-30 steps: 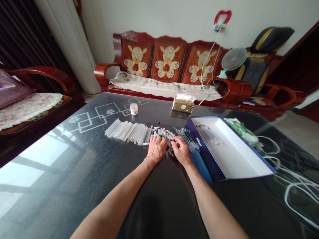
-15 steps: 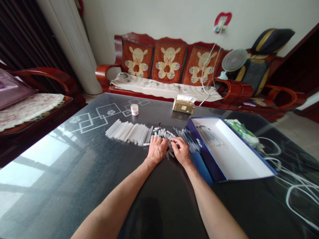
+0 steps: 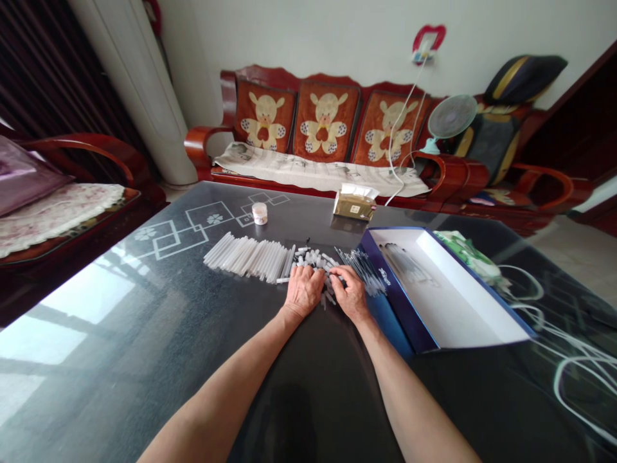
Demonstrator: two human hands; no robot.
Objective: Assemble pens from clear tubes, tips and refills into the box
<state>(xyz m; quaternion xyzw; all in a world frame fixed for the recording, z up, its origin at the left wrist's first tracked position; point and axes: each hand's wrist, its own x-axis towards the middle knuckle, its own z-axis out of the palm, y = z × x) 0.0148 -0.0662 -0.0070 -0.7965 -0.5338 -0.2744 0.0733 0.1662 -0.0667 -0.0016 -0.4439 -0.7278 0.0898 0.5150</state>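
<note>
Behind the dark glass table (image 3: 144, 308) stands a red wooden sofa (image 3: 207, 145) with three orange cushions (image 3: 326, 116) that carry a cartoon animal, and a small electric fan (image 3: 452, 117) stands near its right end. On the far part of the table are a small jar with a white lid (image 3: 259, 213) and a tissue packet (image 3: 355, 202). Nearer to the person, a row of clear plastic tubes (image 3: 245, 258) lies side by side, and these tubes all point in nearly the same direction. Just to the right of this row is a loose heap of short clear pieces with dark tips (image 3: 313, 258), and the two hands are resting on this heap. The left hand (image 3: 303, 290) lies palm down with its fingers over the pieces, and it touches the right hand's fingertips or is very close to them. The right hand (image 3: 351, 294) is also palm down, with its fingers a little curved at the heap's right edge. Both hands look mostly closed over the pieces, but I cannot tell if either one really grips something. Beside the right hand lies a bundle of thin dark-tipped rods (image 3: 361, 273), and it touches the blue wall of an open cardboard box (image 3: 398, 302).
</note>
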